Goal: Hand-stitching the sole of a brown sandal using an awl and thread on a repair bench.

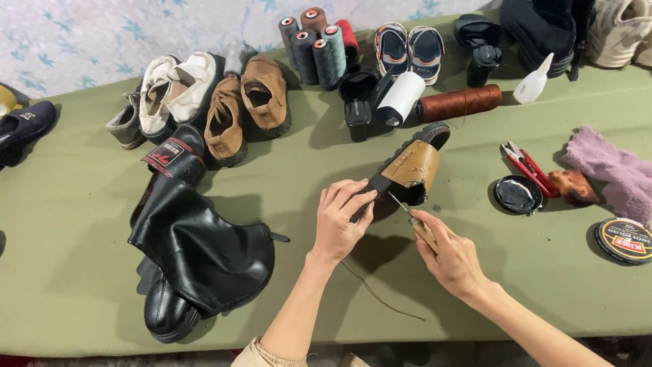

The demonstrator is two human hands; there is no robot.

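My left hand (341, 221) grips the heel end of a tan-strapped black sandal (411, 166), holding it tilted above the green table (81, 231). My right hand (449, 255) holds a wooden-handled awl (415, 223) whose metal tip points at the sandal's strap edge. A dark thread (380, 299) trails from under my hands across the table toward the front edge.
A black leather boot (193, 255) lies at left. Tan and white shoes (224, 109), thread spools (316, 44), a brown spool (458, 102), a white glue bottle (533, 83), red snips (526, 166), polish tins (623, 239), an open tin lid (518, 195) and a purple cloth (611, 170) surround the work spot.
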